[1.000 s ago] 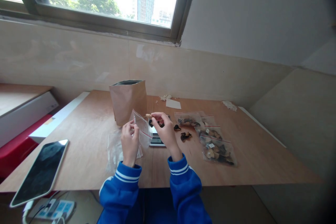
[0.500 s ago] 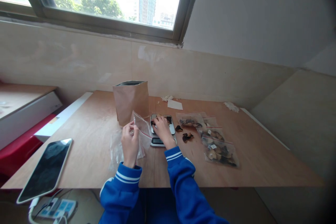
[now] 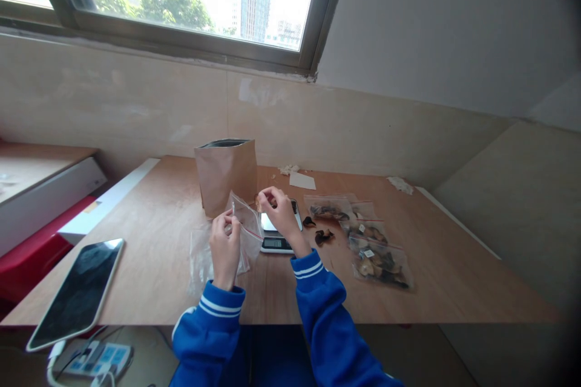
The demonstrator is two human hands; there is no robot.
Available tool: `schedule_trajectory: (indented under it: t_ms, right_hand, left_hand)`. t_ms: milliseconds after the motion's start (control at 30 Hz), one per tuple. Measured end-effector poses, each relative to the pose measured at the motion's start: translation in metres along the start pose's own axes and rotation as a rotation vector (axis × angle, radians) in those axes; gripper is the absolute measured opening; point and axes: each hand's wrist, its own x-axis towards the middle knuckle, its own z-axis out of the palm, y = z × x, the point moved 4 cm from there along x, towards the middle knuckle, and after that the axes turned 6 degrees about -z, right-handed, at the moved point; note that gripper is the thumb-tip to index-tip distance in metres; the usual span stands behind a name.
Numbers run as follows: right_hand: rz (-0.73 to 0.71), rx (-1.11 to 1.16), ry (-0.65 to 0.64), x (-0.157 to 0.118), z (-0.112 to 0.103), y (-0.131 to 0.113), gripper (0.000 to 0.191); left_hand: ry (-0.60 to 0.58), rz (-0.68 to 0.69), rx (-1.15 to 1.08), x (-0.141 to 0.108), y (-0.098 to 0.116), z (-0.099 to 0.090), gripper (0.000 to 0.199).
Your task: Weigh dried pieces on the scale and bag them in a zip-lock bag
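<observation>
My left hand [image 3: 226, 248] is closed on the edge of a clear zip bag [image 3: 247, 217], whose mouth faces right. My right hand [image 3: 279, 213] pinches a brown dried piece, perhaps a mushroom slice [image 3: 259, 202], just above the digital scale [image 3: 276, 243]. Part of the weighing plate and some dark pieces at its far side are covered by that hand. Right of the scale, two dark dried pieces [image 3: 324, 237] lie loose on the table. More clear bags [image 3: 202, 260] lie flat beneath and beside my left hand.
A brown paper pouch [image 3: 226, 175] stands upright behind the bag, its top open. Several filled zip bags [image 3: 381, 263] lie at the right. A tablet [image 3: 77, 290] rests at the left table edge, with a cable and power strip [image 3: 100, 360] below. Paper scraps [image 3: 302, 180] lie at the back.
My right hand has risen off the scale plate with a dried piece between its fingers and moved slightly towards the bag. My left hand holds its place.
</observation>
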Motion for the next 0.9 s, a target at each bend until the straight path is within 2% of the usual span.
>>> schedule_trajectory:
  t_ms: [100,167,267,333,400,533,633,900]
  right_hand:
    - [-0.091,0.006,-0.179,-0.004,-0.007,-0.023,0.023]
    - [-0.119,-0.025,-0.248,-0.008,-0.01,-0.024,0.025]
    - [-0.096,-0.008,-0.158,-0.011,-0.018,-0.003,0.026]
    - [-0.044,-0.029,-0.073,-0.014,-0.02,0.025,0.026]
    - [0.038,-0.121,-0.054,-0.02,-0.016,0.057,0.024]
    - [0.155,-0.249,-0.101,-0.036,0.002,0.107,0.052]
    - [0.148,-0.234,-0.08,-0.043,0.011,0.119,0.056]
    - [0.133,-0.136,0.036,-0.048,0.002,0.122,0.035]
  left_hand:
    - [0.0,-0.002,-0.019,-0.001,0.004,0.0,0.025]
    - [-0.003,-0.011,-0.04,-0.002,0.006,-0.001,0.026]
    - [-0.007,-0.012,-0.061,-0.002,0.008,-0.002,0.026]
    - [-0.009,-0.005,-0.061,-0.003,0.009,-0.003,0.026]
    - [-0.012,0.003,-0.053,-0.004,0.01,-0.003,0.026]
    - [-0.019,0.012,-0.052,-0.006,0.01,-0.002,0.026]
    - [-0.037,-0.001,-0.068,-0.006,0.008,0.0,0.026]
    - [-0.05,-0.007,-0.066,-0.004,0.003,0.001,0.027]
